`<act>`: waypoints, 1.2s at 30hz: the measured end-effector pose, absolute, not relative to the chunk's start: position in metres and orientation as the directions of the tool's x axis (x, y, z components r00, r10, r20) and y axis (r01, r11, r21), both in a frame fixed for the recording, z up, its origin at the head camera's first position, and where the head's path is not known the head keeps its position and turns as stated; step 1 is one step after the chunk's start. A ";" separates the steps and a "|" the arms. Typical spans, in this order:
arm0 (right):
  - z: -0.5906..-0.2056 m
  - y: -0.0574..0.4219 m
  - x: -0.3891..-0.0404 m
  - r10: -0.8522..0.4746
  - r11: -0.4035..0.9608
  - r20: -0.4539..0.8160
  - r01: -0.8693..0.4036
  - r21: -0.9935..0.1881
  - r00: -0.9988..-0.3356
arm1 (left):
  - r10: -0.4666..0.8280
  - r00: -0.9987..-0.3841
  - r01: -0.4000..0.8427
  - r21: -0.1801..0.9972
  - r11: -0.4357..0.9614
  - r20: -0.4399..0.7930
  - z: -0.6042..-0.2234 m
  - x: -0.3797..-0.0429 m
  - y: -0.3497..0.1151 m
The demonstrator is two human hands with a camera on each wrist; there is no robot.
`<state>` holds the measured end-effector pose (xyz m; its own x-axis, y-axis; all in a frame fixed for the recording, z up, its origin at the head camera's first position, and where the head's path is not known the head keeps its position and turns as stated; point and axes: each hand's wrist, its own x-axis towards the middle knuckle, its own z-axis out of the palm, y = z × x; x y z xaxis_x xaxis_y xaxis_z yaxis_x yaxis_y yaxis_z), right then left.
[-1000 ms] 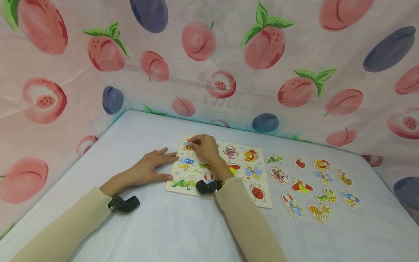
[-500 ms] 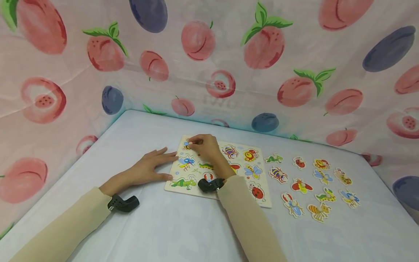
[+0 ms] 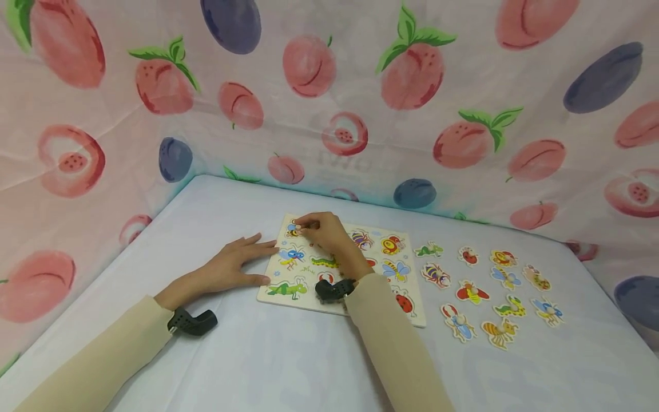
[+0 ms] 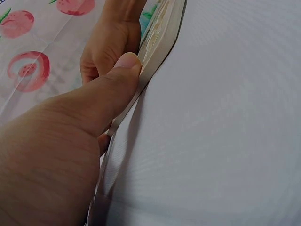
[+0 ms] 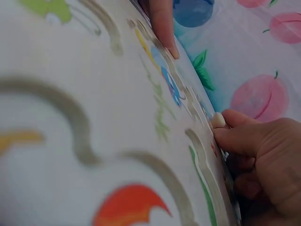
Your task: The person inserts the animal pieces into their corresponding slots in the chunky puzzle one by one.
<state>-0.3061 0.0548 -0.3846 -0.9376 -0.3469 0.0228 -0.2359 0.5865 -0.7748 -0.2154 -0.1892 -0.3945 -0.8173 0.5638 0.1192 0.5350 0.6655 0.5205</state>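
The wooden puzzle board point(image 3: 304, 269) lies on the white table, printed with insects in shallow outlined recesses. At its far left corner, my right hand point(image 3: 326, 234) pinches the pale knob point(image 5: 218, 120) of a bee puzzle piece point(image 3: 293, 230) with thumb and forefinger. The piece sits at the bee spot on the board, partly covered by the fingers. My left hand point(image 3: 234, 264) lies flat with its fingers spread, fingertips at the board's left edge. In the left wrist view, the left thumb point(image 4: 120, 75) rests along the board's side.
Right of the board lie several loose knobbed insect pieces, among them a spider point(image 3: 436, 274), a ladybug point(image 3: 468, 256), a stag beetle point(image 3: 457, 323) and a caterpillar point(image 3: 510, 307). A fruit-printed cloth point(image 3: 309, 126) hangs behind and at the left of the table.
My right wrist has turned slightly to the right, while its fingers keep hold of the bee piece's knob at the same corner. The left hand stays at the board's edge.
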 end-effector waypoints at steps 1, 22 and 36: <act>-0.385 0.056 -0.306 -0.354 0.587 0.007 -0.228 -0.777 -0.935 | 0.564 -0.818 0.534 0.520 0.667 0.117 -0.395 -0.215 -0.189; -0.379 0.055 -0.304 -0.381 0.607 0.009 -0.258 -0.752 -0.925 | 0.568 -0.812 0.545 0.526 0.653 0.137 -0.395 -0.215 -0.189; -0.357 0.068 -0.298 -0.476 0.610 0.031 -0.356 -0.708 -0.879 | 0.570 -0.812 0.542 0.528 0.654 0.129 -0.393 -0.215 -0.189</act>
